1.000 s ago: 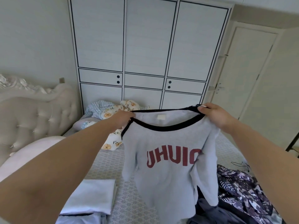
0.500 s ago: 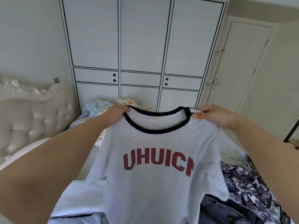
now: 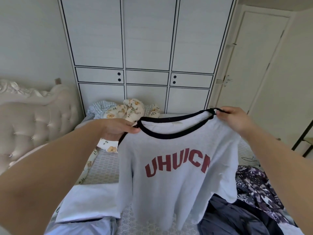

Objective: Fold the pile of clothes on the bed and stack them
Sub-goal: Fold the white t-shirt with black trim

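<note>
A light grey T-shirt (image 3: pixel 176 189) with a black collar and dark red lettering hangs in the air over the bed (image 3: pixel 105 165). My left hand (image 3: pixel 116 128) pinches its left shoulder by the collar. My right hand (image 3: pixel 235 121) grips the right shoulder, a little higher. The shirt's hem hangs down near the mattress. A stack of folded pale garments (image 3: pixel 88 202) lies at the lower left. At the lower right sits a loose pile: a dark blue garment (image 3: pixel 235 217) and a purple floral one (image 3: pixel 255 185).
A tufted cream headboard (image 3: pixel 33 119) stands at the left. Floral and checked bedding (image 3: pixel 128 107) is bunched at the far side of the bed. Behind it is a white wardrobe (image 3: pixel 147 48). A closed white door (image 3: pixel 254 65) is at the right.
The shirt has been spread out by the shoulders and shifted right, with my right hand now higher than my left. The view has tilted down slightly.
</note>
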